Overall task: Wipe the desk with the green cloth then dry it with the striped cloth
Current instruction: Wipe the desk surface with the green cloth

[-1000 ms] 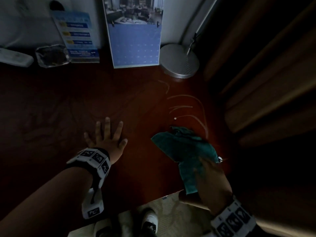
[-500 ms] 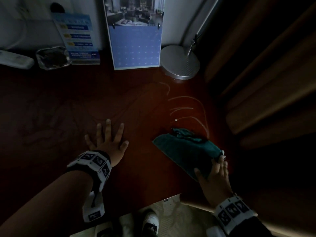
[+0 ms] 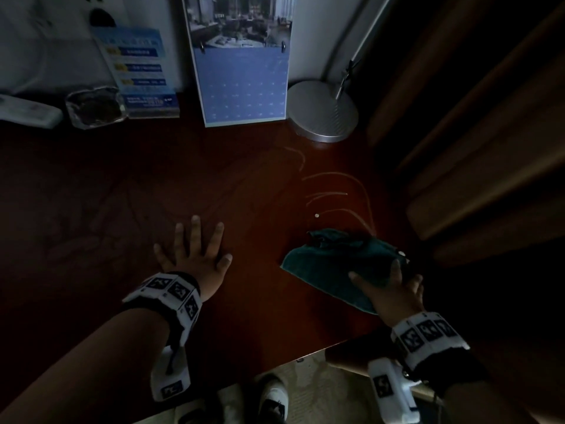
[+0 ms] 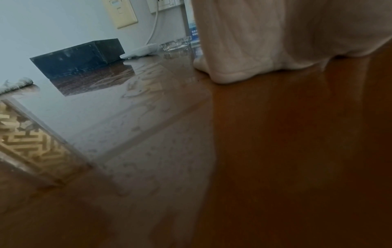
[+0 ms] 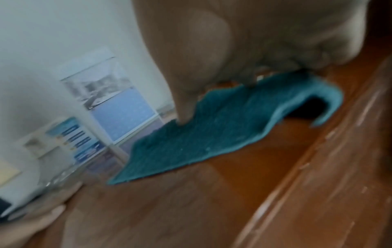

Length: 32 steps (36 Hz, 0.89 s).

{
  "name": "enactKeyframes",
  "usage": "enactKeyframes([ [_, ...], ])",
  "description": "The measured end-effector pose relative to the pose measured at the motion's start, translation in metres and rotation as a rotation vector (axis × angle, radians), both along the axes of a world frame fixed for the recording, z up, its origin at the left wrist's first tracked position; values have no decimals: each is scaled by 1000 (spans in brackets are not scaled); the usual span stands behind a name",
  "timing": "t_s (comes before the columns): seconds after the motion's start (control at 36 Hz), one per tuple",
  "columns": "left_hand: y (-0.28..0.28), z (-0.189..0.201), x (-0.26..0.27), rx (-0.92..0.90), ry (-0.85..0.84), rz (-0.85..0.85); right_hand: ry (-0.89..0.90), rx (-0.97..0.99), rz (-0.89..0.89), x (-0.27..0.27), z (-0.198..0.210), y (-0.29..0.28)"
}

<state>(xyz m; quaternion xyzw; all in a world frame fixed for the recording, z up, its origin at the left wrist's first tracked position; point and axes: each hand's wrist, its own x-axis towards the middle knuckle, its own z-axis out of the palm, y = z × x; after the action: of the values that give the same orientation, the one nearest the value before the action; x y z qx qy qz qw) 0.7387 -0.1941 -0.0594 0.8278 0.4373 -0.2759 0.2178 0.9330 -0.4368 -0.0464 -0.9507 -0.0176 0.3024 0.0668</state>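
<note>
The green cloth (image 3: 324, 264) lies spread on the dark red-brown desk (image 3: 260, 316), near its right edge. My right hand (image 3: 391, 289) presses down on the cloth's near right part with fingers spread. In the right wrist view the thumb (image 5: 184, 100) pushes into the green cloth (image 5: 222, 130). My left hand (image 3: 195, 249) lies flat on the bare desk to the left of the cloth, fingers straight and apart, and holds nothing. In the left wrist view a pale grey cloth edge (image 4: 17, 84) shows at the far left; I cannot make out stripes on it.
Along the back wall stand a calendar (image 3: 241, 71), a round metal lamp base (image 3: 324, 113), a leaflet stand (image 3: 137, 71), a glass ashtray (image 3: 94, 107) and a white remote (image 3: 27, 111). A black box (image 4: 78, 57) sits further left. Wet streaks (image 3: 336, 194) lie beyond the cloth. Wooden panelling (image 3: 474, 148) bounds the right side.
The green cloth, bunched and partly raised under my right hand a second ago, now lies flatter on the desk with the hand on its near right part. My left hand has stayed put.
</note>
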Motion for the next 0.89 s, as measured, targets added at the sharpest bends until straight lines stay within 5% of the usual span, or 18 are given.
enactKeyframes([
  [0.17, 1, -2, 0, 1, 2, -6, 20, -95, -20, -7, -2, 23],
  [0.36, 2, -4, 0, -5, -5, -4, 40, -220, 166, 4, 1, 43],
  [0.89, 1, -6, 1, 21, 15, -4, 2, -227, 385, 46, 4, 85],
])
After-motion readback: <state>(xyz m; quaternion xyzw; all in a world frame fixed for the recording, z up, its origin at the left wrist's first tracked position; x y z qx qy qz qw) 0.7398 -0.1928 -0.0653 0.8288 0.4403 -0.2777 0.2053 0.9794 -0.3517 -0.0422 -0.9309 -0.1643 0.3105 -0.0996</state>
